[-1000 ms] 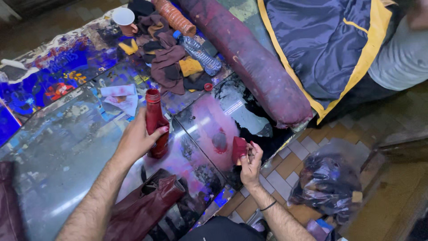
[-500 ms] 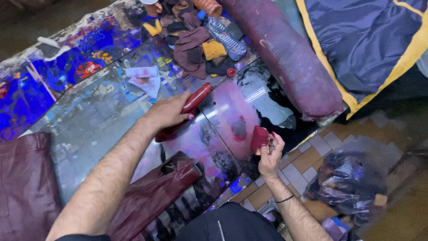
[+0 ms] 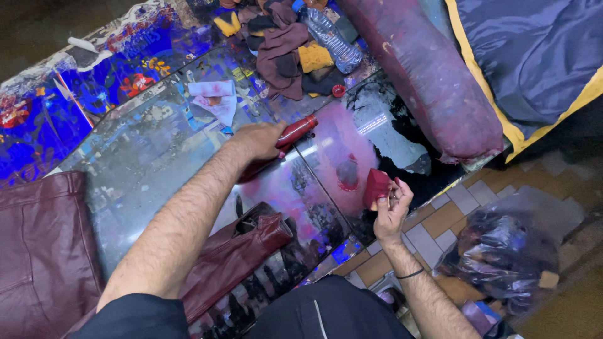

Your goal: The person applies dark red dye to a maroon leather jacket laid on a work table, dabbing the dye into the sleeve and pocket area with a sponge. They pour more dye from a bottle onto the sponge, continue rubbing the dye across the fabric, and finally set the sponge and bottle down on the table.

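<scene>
- While the left hand wraps its fingers around a dark red plastic bottle, the bottle lies tilted over the stained glass tabletop, its lower half hidden under the palm.
- The right hand pinches a small dark red sponge block between thumb and fingertips, just off the table's near edge; the fingers cover its rear side.
- A round red stain sits on the glass near the sponge.
- A maroon leather piece lies below the left forearm, partly hidden by it.
- A clear plastic water bottle is cut off at the top edge.
- A dark plastic bag rests on the tiled floor; its contents are unreadable.
</scene>
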